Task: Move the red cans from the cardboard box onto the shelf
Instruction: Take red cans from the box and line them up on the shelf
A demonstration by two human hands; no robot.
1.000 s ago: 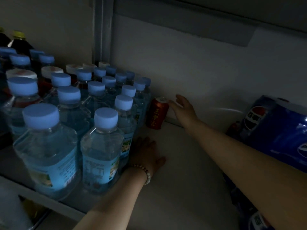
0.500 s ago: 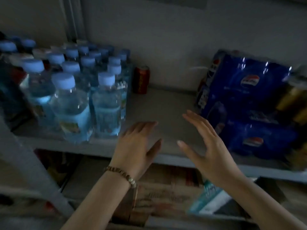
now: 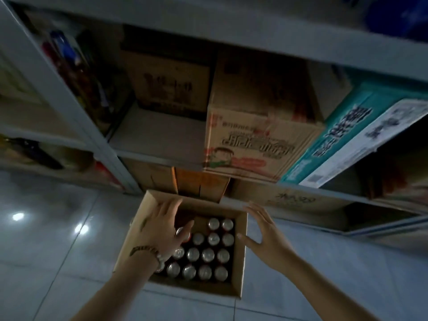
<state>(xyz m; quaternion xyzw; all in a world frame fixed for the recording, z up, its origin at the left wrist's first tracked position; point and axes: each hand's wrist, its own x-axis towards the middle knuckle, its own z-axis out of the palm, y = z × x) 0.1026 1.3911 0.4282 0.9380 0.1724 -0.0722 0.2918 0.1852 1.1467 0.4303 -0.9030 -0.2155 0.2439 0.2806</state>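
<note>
An open cardboard box (image 3: 240,262) stands on the tiled floor in front of the shelving. Several red cans (image 3: 207,254) with silver tops fill it in rows; a dark gap shows at its far left corner. My left hand (image 3: 163,230), with a bead bracelet on the wrist, hovers over the box's left side above the cans, fingers spread, holding nothing. My right hand (image 3: 266,235) is open over the box's right wall, fingers apart and empty. The upper shelf (image 3: 231,31) runs across the top of the view; its top surface is out of sight.
Lower shelves hold cardboard cartons: a printed carton (image 3: 259,144), a teal carton (image 3: 347,135) and a brown carton (image 3: 169,84). Grey shelf uprights (image 3: 69,107) stand at the left with bottles behind. Glossy floor tiles (image 3: 58,228) surround the box.
My view has swung down from the upper shelf to the box on the floor. Both empty hands came down from the shelf edge to above the box.
</note>
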